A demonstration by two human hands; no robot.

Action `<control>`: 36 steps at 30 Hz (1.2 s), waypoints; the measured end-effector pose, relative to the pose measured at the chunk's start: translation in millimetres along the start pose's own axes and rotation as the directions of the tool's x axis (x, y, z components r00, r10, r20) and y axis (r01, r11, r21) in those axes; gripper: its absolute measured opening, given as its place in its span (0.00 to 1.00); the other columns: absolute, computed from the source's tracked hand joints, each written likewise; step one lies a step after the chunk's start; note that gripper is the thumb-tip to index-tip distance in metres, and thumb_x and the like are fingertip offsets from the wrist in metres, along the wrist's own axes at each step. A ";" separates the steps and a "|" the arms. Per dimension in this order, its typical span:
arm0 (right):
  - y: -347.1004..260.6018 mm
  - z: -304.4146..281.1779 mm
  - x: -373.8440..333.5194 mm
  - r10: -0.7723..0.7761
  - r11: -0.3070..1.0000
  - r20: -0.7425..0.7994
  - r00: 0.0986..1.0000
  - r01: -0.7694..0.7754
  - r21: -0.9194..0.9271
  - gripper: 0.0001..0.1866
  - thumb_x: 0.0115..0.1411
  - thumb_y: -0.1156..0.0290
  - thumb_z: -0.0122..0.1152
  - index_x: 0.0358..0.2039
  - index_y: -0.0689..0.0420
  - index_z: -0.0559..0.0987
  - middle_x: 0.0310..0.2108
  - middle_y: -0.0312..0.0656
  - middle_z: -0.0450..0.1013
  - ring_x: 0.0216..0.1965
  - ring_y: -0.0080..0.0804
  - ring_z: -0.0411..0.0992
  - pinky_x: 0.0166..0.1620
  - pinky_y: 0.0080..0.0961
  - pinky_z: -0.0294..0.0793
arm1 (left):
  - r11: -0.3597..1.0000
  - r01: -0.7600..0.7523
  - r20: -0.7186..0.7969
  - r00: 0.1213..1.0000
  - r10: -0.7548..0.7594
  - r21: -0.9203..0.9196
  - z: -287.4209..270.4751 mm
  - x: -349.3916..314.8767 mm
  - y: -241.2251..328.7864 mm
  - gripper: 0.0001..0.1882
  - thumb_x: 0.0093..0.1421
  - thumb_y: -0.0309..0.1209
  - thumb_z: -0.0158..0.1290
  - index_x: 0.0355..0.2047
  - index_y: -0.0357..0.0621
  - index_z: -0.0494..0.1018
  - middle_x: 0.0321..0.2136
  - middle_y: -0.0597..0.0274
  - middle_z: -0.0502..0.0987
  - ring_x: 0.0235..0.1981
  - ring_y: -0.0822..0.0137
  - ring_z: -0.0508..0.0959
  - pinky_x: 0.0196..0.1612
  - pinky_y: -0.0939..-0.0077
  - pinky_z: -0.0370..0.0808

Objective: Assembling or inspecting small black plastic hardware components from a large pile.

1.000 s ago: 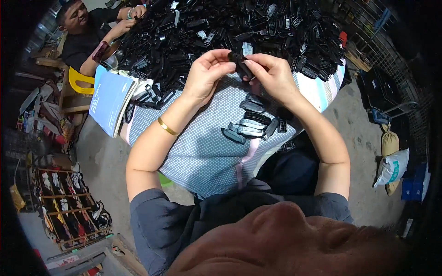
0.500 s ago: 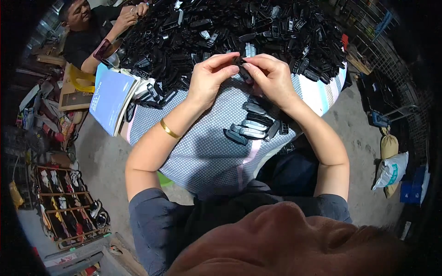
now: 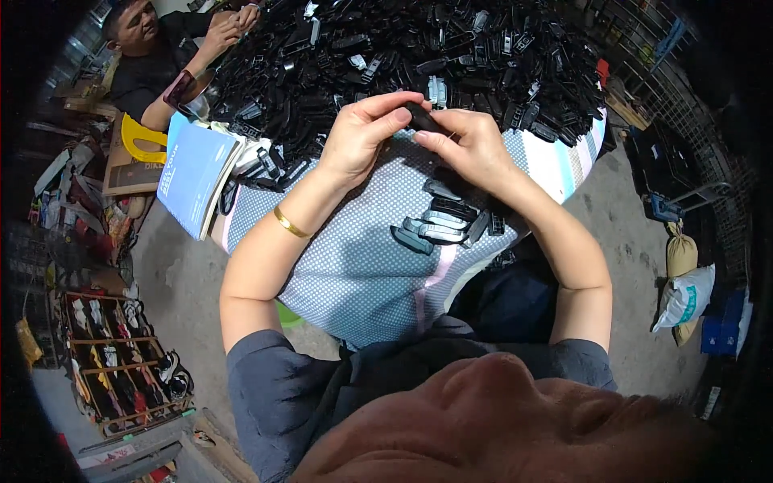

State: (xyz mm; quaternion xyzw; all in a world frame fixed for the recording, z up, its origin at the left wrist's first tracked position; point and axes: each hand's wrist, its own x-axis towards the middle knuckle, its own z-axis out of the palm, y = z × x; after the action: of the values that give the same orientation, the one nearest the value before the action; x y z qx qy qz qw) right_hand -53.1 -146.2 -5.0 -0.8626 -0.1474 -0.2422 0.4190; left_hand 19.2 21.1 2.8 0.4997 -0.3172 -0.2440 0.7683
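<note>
At the near edge of the heap of glossy black pieces (image 3: 403, 52), the left hand (image 3: 357, 138) and right hand (image 3: 473, 146), nearly closed, pinch an elongated dark part (image 3: 422, 118) (dotted fabric (image 3: 362, 217) beneath).

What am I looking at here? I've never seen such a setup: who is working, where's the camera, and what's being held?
There is no robot: these are a person's own bare hands. Every picture comes from one wide fisheye camera worn on the head, looking down, so straight edges bend near the dark rim. The left hand and right hand hold a small black piece at their fingertips, partly hidden. On the patterned cloth lie a big heap of mostly black pieces, a smaller group of pieces nearer the person and, at left, a blue book. Another person's hands show at the upper left.
</note>
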 end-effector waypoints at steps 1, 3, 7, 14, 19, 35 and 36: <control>-2.9 1.0 -0.6 0.001 1.000 0.000 1.000 -0.001 0.002 0.14 0.51 0.66 0.63 0.32 0.65 0.78 0.23 0.43 0.74 0.22 0.26 0.70 0.26 0.21 0.68 | 1.000 0.002 -0.001 1.000 -0.002 0.001 0.5 -0.7 1.0 0.14 0.58 0.22 0.49 0.45 0.34 0.71 0.40 0.57 0.76 0.41 0.70 0.74 0.48 0.79 0.70; -9.3 1.8 -1.1 -0.075 0.996 -0.073 0.994 0.072 -0.042 0.13 0.49 0.64 0.63 0.29 0.63 0.79 0.21 0.48 0.73 0.21 0.40 0.73 0.25 0.29 0.70 | 0.997 -0.045 -0.005 0.999 0.046 0.061 1.7 -1.9 2.4 0.13 0.58 0.22 0.49 0.44 0.34 0.72 0.39 0.56 0.76 0.40 0.69 0.75 0.47 0.78 0.70; -2.7 6.1 -6.9 -0.087 0.996 -0.077 0.993 0.085 -0.033 0.13 0.50 0.67 0.64 0.31 0.64 0.78 0.21 0.45 0.72 0.20 0.31 0.70 0.25 0.24 0.67 | 1.000 0.005 -0.014 1.000 -0.005 0.006 -1.2 -2.4 -5.0 0.13 0.58 0.23 0.49 0.43 0.34 0.72 0.38 0.56 0.76 0.39 0.69 0.75 0.46 0.78 0.71; 8.1 -29.0 -8.0 0.149 0.969 0.370 0.917 -0.061 -0.238 0.15 0.49 0.64 0.63 0.27 0.66 0.76 0.25 0.50 0.72 0.25 0.42 0.72 0.29 0.32 0.68 | 0.870 -0.009 0.144 0.987 -0.072 0.493 5.5 7.9 -10.5 0.19 0.59 0.27 0.48 0.51 0.38 0.67 0.45 0.58 0.73 0.46 0.70 0.71 0.51 0.75 0.68; 9.4 -47.6 -6.9 0.095 0.995 0.752 0.652 -0.080 -0.056 0.15 0.49 0.62 0.62 0.29 0.63 0.78 0.24 0.49 0.74 0.25 0.39 0.73 0.30 0.32 0.69 | 0.219 -0.441 0.429 0.898 0.102 0.871 1.3 11.1 -26.9 0.20 0.50 0.23 0.54 0.45 0.40 0.71 0.42 0.53 0.72 0.45 0.56 0.68 0.49 0.68 0.68; 96.2 -56.2 86.4 -0.048 0.481 -0.129 0.990 -0.090 -0.872 0.09 0.48 0.67 0.60 0.24 0.60 0.75 0.28 0.47 0.72 0.31 0.44 0.73 0.34 0.37 0.73 | 0.503 -0.067 0.010 0.993 0.115 0.862 4.7 2.5 -10.1 0.12 0.45 0.23 0.58 0.32 0.38 0.72 0.27 0.64 0.72 0.26 0.74 0.71 0.31 0.81 0.69; 99.3 -58.5 83.9 -0.046 0.480 -0.128 0.991 -0.090 -0.872 0.09 0.48 0.67 0.60 0.24 0.60 0.75 0.28 0.47 0.72 0.31 0.44 0.73 0.34 0.37 0.73 | 0.505 -0.066 0.009 0.993 0.114 0.861 3.9 3.2 -10.3 0.12 0.45 0.23 0.58 0.32 0.38 0.72 0.27 0.64 0.72 0.26 0.74 0.71 0.31 0.81 0.69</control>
State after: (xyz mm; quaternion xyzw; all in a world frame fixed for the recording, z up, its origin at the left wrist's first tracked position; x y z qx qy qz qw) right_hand 45.4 -248.5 6.9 -0.9391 0.0360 -0.3352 -0.0672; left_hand 17.9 12.5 -4.8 0.8030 -0.4029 -0.0028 0.4392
